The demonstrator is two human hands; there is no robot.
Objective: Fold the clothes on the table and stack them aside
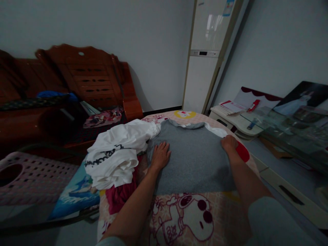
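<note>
A grey knitted garment (pixel 192 153) lies spread flat on a pink patterned cloth (pixel 220 218), with white fabric (pixel 216 130) showing at its upper edge. My left hand (pixel 160 156) rests flat on the garment's left side, fingers apart. At the upper right corner, my right hand (pixel 229 142) has its fingers closed on the garment's edge; the fingertips are partly hidden. Left of the garment, a heap of white clothes (pixel 120 136) with black lettering lies over a dark red cloth (pixel 121 198).
A wooden bench (pixel 89 78) with cloths on it stands behind at left. A pink woven basket (pixel 38 174) is at lower left. On the right are a white cabinet (pixel 230 118) and a glass shelf (pixel 276 126). A tall white appliance (pixel 201 78) stands at the back.
</note>
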